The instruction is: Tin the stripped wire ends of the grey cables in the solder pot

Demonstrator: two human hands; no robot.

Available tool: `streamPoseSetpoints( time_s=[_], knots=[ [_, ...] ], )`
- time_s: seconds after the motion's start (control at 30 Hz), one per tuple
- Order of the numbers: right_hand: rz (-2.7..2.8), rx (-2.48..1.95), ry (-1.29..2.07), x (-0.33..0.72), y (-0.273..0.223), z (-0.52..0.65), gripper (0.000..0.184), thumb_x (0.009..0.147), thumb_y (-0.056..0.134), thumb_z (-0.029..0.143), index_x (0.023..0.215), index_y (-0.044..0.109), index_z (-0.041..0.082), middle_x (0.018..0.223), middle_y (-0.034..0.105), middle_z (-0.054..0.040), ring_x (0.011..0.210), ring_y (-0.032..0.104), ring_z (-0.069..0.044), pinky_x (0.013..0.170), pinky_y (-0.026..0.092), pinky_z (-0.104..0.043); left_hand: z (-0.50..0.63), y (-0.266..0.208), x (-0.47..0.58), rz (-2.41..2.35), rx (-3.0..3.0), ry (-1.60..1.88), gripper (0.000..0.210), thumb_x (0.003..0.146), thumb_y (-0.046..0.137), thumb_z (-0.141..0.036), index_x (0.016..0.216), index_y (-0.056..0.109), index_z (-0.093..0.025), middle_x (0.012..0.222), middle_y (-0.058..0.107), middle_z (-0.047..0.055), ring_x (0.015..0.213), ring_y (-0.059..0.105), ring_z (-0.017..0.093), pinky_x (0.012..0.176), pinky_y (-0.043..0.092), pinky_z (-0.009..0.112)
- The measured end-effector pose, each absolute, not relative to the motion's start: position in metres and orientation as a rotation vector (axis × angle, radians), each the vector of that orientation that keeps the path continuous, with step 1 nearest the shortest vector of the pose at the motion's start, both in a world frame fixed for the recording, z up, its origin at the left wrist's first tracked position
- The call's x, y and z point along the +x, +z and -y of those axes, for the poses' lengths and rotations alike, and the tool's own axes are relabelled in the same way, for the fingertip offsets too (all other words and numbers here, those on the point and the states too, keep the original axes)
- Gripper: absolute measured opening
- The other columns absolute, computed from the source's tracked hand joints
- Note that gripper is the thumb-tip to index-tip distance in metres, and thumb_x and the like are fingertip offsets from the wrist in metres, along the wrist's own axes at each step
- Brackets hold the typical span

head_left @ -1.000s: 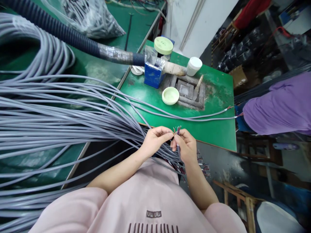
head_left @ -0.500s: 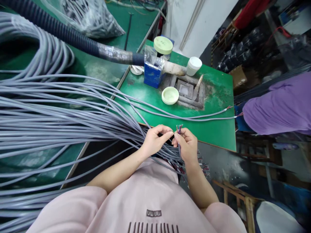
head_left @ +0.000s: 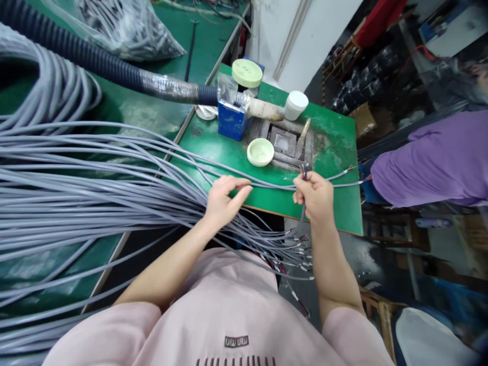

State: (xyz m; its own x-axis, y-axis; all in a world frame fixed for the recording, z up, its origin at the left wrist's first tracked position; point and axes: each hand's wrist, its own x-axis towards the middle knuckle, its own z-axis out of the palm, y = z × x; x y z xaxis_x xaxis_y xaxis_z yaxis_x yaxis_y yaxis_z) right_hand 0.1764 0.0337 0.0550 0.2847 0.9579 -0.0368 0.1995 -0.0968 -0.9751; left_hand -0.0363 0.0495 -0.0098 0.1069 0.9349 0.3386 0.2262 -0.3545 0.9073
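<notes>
Head view: right hand (head_left: 317, 197) pinches cable end (head_left: 304, 172); left hand (head_left: 222, 202) open.

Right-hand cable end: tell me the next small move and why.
Probably carry the cable end forward to the recessed metal pot just beyond it. The right hand pinches it upright with its coloured wires bared, while the left hand rests open on the grey cable bundle.

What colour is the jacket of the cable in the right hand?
Grey, as seen in the head view: the right hand grips a grey cable.
</notes>
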Motion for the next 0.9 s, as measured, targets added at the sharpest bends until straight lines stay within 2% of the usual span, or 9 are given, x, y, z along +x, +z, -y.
streamPoseSetpoints(
  time_s=[0.23, 0.47, 0.63, 0.9],
  knots=[
    [1.287, -1.892, 0.694, 0.219, 0.063, -0.124, 0.015, 0.067, 0.062, 0.022, 0.058, 0.051, 0.019, 0.037, 0.04, 0.0079, 0.03, 0.037, -0.009, 0.034, 0.026, -0.022, -0.082, -0.033, -0.05, -1.416, 2.108, 1.175, 0.019, 0.089, 0.058, -0.034, 0.094, 0.069, -0.02, 0.087, 0.071, 0.003, 0.084, 0.061, 0.02, 0.079, 0.04, 0.035],
    [1.616, -2.211, 0.369, 0.246, 0.038, -0.18, 0.02, 0.066, 0.06, 0.023, 0.051, 0.048, 0.019, 0.043, 0.037, 0.0039, 0.049, 0.046, -0.014, 0.048, 0.031, -0.024, -0.076, -0.031, -0.047, -1.424, 2.177, 1.152, 0.019, 0.091, 0.055, -0.034, 0.095, 0.068, -0.021, 0.086, 0.072, 0.001, 0.085, 0.061, 0.019, 0.08, 0.038, 0.036],
    [1.796, -2.341, 0.235, 0.249, 0.026, -0.198, 0.022, 0.067, 0.057, 0.026, 0.05, 0.046, 0.019, 0.047, 0.038, 0.0025, 0.055, 0.046, -0.015, 0.054, 0.033, -0.025, -0.076, -0.031, -0.047, -1.426, 2.217, 1.186, 0.019, 0.092, 0.055, -0.033, 0.094, 0.068, -0.02, 0.084, 0.071, 0.001, 0.082, 0.06, 0.019, 0.08, 0.037, 0.036],
    [1.969, -2.475, 0.145, 0.238, 0.027, -0.205, 0.013, 0.068, 0.059, 0.026, 0.06, 0.062, 0.016, 0.062, 0.058, -0.0035, 0.068, 0.056, -0.019, 0.063, 0.04, -0.027, -0.075, -0.031, -0.046, -1.414, 2.214, 1.173, 0.019, 0.092, 0.053, -0.033, 0.095, 0.068, -0.021, 0.084, 0.071, 0.002, 0.084, 0.06, 0.018, 0.082, 0.037, 0.037]
  ],
)
